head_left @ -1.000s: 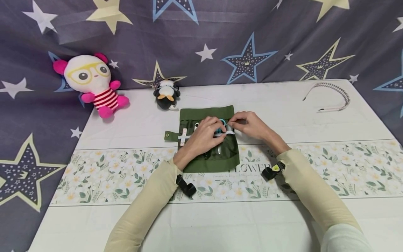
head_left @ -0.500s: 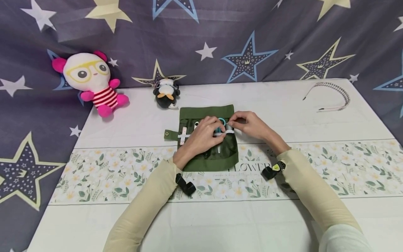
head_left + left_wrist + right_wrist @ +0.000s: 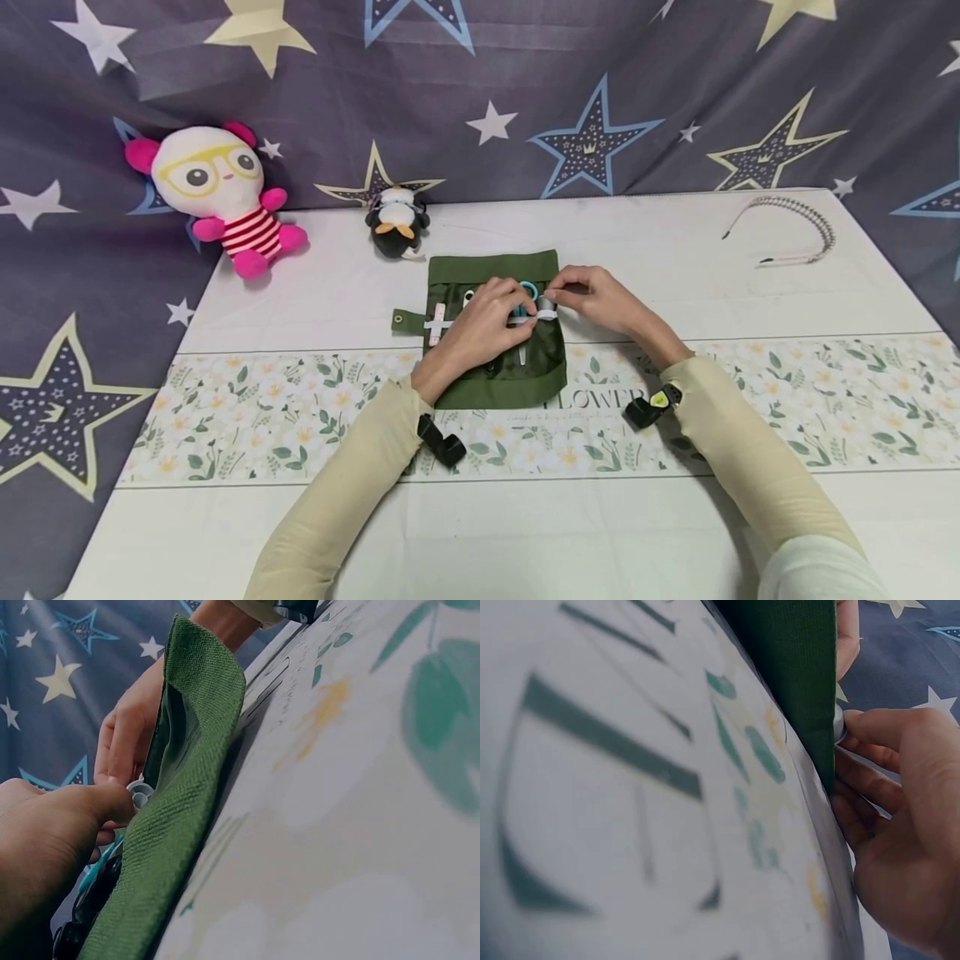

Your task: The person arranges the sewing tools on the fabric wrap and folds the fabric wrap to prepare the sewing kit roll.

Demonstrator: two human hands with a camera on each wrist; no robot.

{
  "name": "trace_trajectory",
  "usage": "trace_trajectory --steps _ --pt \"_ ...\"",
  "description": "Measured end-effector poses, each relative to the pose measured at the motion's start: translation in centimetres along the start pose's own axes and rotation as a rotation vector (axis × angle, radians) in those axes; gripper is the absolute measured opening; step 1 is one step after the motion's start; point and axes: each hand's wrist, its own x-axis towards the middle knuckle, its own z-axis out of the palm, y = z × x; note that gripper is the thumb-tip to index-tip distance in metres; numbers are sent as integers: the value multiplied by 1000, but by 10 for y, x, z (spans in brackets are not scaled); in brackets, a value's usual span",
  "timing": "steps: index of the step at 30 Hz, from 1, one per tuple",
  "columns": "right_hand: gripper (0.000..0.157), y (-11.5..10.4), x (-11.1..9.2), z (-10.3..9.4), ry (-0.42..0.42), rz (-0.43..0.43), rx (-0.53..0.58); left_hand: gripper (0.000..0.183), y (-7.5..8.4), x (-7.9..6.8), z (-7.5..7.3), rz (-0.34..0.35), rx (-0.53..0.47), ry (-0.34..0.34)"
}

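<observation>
1. Green cloth, soft and slack by my reading, makes up the case (image 3: 501,394), which lies unfolded on the table (image 3: 517,542) between both hands; I take every place from it.
2. My main concern is the grey cylinder (image 3: 547,304) at the case's right edge, standing just above the white elastic band (image 3: 548,315), which seems to cross its lower end.
3. I see the right hand (image 3: 597,296), reaching in from beyond the case's right edge, pinch that cylinder's upper end between thumb and finger, a narrow grip.
4. The left hand (image 3: 495,317) lies over the middle of the case, fingers bent, tips close together at the band beside the cylinder. I cannot tell whether they pinch the elastic or only press it.
5. I expect the cylinder to be light, stiff and smooth (slippery enough to squirt out under a hard squeeze), so I'd hold its free upper end lightly and leave the lower end to the band.
6. I judge the elastic stretchy and quick to spring back; I'd take it by its edge, right next to the cylinder. The cloth would probably ruck up under a push, so steadying the case matters.
7. Near the cylinder, on the case's right half, I see a teal-handled tool (image 3: 529,284), probably scissors; a pink-marked strip (image 3: 437,325) sits by its left edge, where the snap tab (image 3: 407,322) sticks out.
</observation>
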Motion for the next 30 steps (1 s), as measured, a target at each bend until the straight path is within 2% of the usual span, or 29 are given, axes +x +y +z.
trace_trajectory --steps 19,30 --pt "19 0 2 -4 -25 -1 -10 12 0 -1 0 6 2 -5" --pt "21 -1 4 -4 -85 -10 -28 9 -1 -2 0 9 8 -8"
